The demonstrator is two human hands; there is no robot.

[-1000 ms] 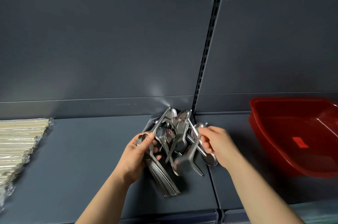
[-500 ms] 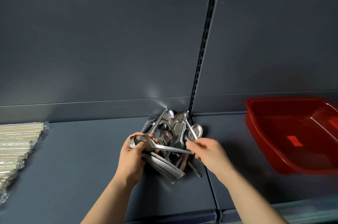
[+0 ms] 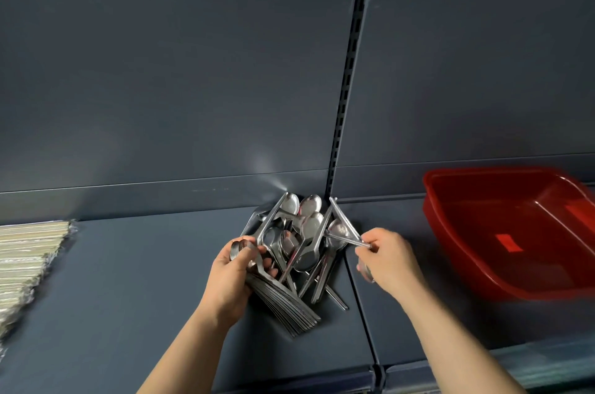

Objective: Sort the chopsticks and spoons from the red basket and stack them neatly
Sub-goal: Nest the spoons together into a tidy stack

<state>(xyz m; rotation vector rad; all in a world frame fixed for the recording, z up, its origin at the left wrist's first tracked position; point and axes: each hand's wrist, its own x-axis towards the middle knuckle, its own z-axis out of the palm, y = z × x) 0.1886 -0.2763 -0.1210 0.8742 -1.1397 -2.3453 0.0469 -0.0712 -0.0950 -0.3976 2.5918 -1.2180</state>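
Note:
A loose pile of steel spoons (image 3: 302,232) lies on the grey shelf (image 3: 135,271) against the back panel. My left hand (image 3: 231,277) is shut on a nested stack of spoons (image 3: 283,300), whose handles fan toward the shelf's front. My right hand (image 3: 386,257), just right of the pile, pinches the handle end of one spoon (image 3: 343,232) whose bowl lies in the pile. The red basket (image 3: 515,229) stands to the right with nothing visible inside. Wrapped chopsticks (image 3: 25,261) are stacked at the far left.
A slotted upright post (image 3: 346,94) runs up the back panel behind the pile. A seam (image 3: 363,313) splits the shelf into two boards just right of the spoons. The shelf's front edge (image 3: 289,389) is near my forearms.
My right hand laid a spoon onto the stack in my left hand, then moved right and took hold of another spoon's handle in the pile. The left hand kept holding its stack.

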